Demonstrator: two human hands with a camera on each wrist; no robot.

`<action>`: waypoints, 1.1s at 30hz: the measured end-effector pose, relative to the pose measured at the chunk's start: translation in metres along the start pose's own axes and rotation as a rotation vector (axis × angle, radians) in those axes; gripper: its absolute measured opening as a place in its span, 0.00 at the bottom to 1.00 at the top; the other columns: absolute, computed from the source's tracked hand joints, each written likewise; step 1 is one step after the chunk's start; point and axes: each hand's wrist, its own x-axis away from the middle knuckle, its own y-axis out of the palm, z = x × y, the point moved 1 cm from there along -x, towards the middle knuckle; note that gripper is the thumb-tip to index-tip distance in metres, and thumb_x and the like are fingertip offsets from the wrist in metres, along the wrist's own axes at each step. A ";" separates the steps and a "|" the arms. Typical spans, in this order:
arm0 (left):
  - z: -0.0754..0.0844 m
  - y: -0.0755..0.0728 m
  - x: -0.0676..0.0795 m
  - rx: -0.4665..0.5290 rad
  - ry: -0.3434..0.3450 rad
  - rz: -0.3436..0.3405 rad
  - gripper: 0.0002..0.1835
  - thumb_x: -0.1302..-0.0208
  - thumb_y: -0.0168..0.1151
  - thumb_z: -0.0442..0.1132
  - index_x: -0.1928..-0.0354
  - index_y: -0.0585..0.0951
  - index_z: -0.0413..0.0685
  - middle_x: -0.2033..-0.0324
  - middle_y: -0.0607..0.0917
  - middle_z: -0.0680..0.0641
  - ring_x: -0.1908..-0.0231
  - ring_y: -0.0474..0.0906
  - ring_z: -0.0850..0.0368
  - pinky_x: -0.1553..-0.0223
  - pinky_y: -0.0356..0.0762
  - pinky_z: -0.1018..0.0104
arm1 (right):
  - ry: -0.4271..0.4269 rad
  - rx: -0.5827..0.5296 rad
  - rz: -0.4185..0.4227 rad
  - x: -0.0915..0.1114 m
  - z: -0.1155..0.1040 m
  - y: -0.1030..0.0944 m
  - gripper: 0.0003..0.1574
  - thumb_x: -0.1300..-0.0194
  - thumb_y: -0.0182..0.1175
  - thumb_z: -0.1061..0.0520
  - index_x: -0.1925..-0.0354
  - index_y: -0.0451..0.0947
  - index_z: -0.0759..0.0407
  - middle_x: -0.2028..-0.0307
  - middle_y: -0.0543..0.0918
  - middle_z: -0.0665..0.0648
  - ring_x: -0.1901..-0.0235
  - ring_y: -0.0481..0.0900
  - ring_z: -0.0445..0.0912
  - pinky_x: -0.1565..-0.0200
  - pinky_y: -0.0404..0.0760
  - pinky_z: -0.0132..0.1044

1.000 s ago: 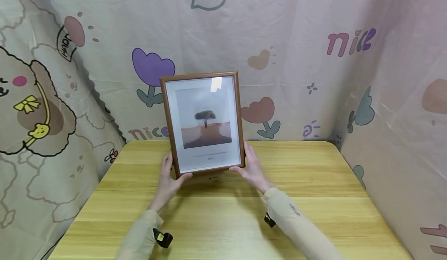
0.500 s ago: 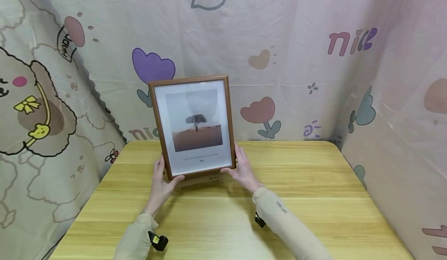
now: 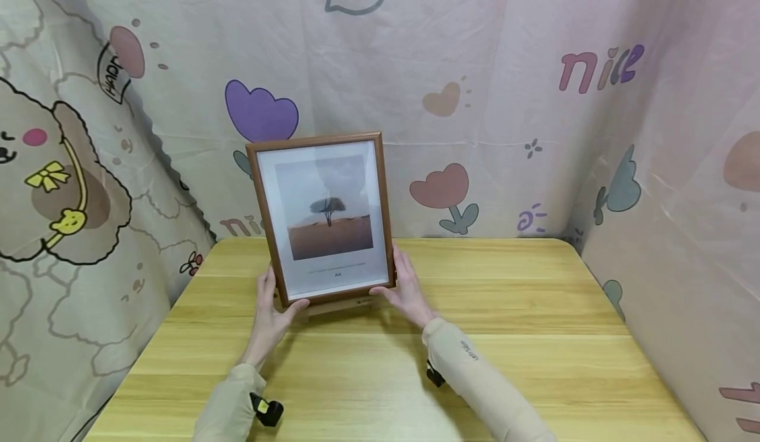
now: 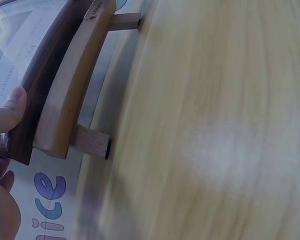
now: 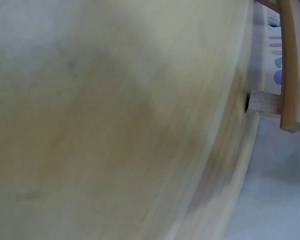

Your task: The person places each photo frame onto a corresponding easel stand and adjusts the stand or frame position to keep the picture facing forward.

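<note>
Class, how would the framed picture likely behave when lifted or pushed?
The framed picture looks stiff: its edges run straight though held near the bottom. Taller than wide, it may tip if pushed up high. Its clear front might crack if glass.

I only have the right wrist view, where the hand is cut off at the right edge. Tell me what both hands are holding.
Observer: The head view shows a brown picture frame, gripped near its lower corners by the left hand and the right hand.
Operator: Describe the picture inside it.
Observer: It shows a lone tree on reddish-brown ground.
Operator: Now tell me where the left thumb sits.
Observer: In the left wrist view, it lies on the frame's lower rim, near a corner.
</note>
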 end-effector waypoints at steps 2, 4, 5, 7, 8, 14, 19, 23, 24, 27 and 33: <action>-0.002 0.000 0.000 -0.003 -0.003 -0.002 0.60 0.47 0.75 0.29 0.19 0.46 0.50 0.32 0.60 0.31 0.33 0.60 0.40 0.39 0.46 0.93 | -0.003 -0.006 0.002 0.000 0.000 0.001 0.72 0.53 0.79 0.54 0.22 0.46 0.69 0.39 0.72 0.70 0.40 0.73 0.59 0.32 0.71 0.54; -0.003 0.000 0.001 -0.003 -0.004 -0.001 0.60 0.47 0.75 0.29 0.19 0.46 0.50 0.32 0.60 0.31 0.33 0.60 0.39 0.39 0.46 0.93 | -0.002 -0.004 0.002 0.000 0.001 0.003 0.72 0.53 0.79 0.54 0.22 0.46 0.70 0.40 0.72 0.69 0.42 0.74 0.59 0.33 0.73 0.53; -0.004 0.000 0.001 -0.003 -0.004 0.000 0.60 0.47 0.75 0.29 0.19 0.46 0.50 0.32 0.60 0.31 0.33 0.60 0.39 0.39 0.46 0.93 | -0.003 -0.001 0.002 0.001 0.002 0.004 0.72 0.53 0.79 0.54 0.23 0.46 0.71 0.40 0.73 0.69 0.43 0.74 0.58 0.34 0.74 0.53; -0.004 0.000 0.001 -0.002 -0.003 0.002 0.61 0.48 0.75 0.28 0.19 0.46 0.50 0.31 0.60 0.31 0.32 0.60 0.39 0.39 0.46 0.93 | -0.003 0.004 0.005 0.001 0.002 0.005 0.72 0.53 0.79 0.54 0.23 0.47 0.71 0.40 0.73 0.69 0.43 0.74 0.58 0.35 0.74 0.53; -0.004 0.000 0.001 -0.001 -0.004 0.002 0.61 0.48 0.75 0.28 0.19 0.46 0.50 0.31 0.60 0.31 0.32 0.60 0.39 0.39 0.46 0.93 | 0.001 0.006 0.006 0.001 0.002 0.006 0.72 0.53 0.79 0.54 0.23 0.47 0.71 0.40 0.73 0.69 0.42 0.74 0.58 0.34 0.74 0.53; -0.005 0.001 0.002 0.000 -0.015 0.000 0.61 0.48 0.76 0.29 0.19 0.46 0.50 0.29 0.59 0.31 0.31 0.59 0.38 0.39 0.45 0.92 | 0.032 -0.005 -0.007 0.002 0.004 0.007 0.73 0.52 0.78 0.53 0.21 0.44 0.65 0.38 0.72 0.70 0.37 0.71 0.61 0.30 0.69 0.54; -0.006 0.001 0.003 -0.001 -0.028 -0.002 0.61 0.48 0.76 0.29 0.19 0.45 0.48 0.29 0.58 0.31 0.31 0.59 0.37 0.39 0.45 0.92 | 0.044 0.002 -0.013 0.002 0.007 0.009 0.72 0.51 0.78 0.53 0.21 0.45 0.66 0.33 0.69 0.71 0.31 0.67 0.63 0.27 0.63 0.56; -0.007 0.002 0.004 -0.001 -0.046 -0.006 0.61 0.47 0.76 0.30 0.19 0.45 0.49 0.30 0.59 0.32 0.31 0.59 0.38 0.39 0.45 0.93 | 0.045 0.004 -0.023 0.002 0.009 0.010 0.72 0.51 0.78 0.53 0.21 0.45 0.66 0.33 0.69 0.70 0.31 0.67 0.62 0.26 0.63 0.54; -0.007 0.002 0.004 -0.002 -0.052 -0.007 0.61 0.47 0.76 0.30 0.19 0.45 0.50 0.30 0.59 0.32 0.31 0.59 0.38 0.39 0.45 0.93 | 0.049 0.004 -0.026 0.002 0.009 0.010 0.72 0.50 0.78 0.53 0.21 0.45 0.66 0.33 0.69 0.69 0.31 0.66 0.61 0.26 0.63 0.54; -0.007 0.002 0.005 -0.011 -0.066 -0.013 0.61 0.47 0.76 0.31 0.19 0.45 0.50 0.29 0.59 0.33 0.31 0.60 0.39 0.35 0.49 0.87 | 0.056 -0.007 -0.028 0.002 0.009 0.010 0.72 0.51 0.78 0.53 0.21 0.44 0.65 0.33 0.69 0.69 0.31 0.66 0.61 0.26 0.62 0.53; -0.008 0.002 0.004 -0.015 -0.064 -0.015 0.61 0.47 0.76 0.31 0.19 0.45 0.49 0.30 0.59 0.33 0.30 0.60 0.38 0.39 0.45 0.93 | 0.071 -0.012 -0.030 0.003 0.008 0.010 0.72 0.51 0.78 0.53 0.21 0.44 0.65 0.31 0.68 0.70 0.31 0.67 0.61 0.27 0.64 0.54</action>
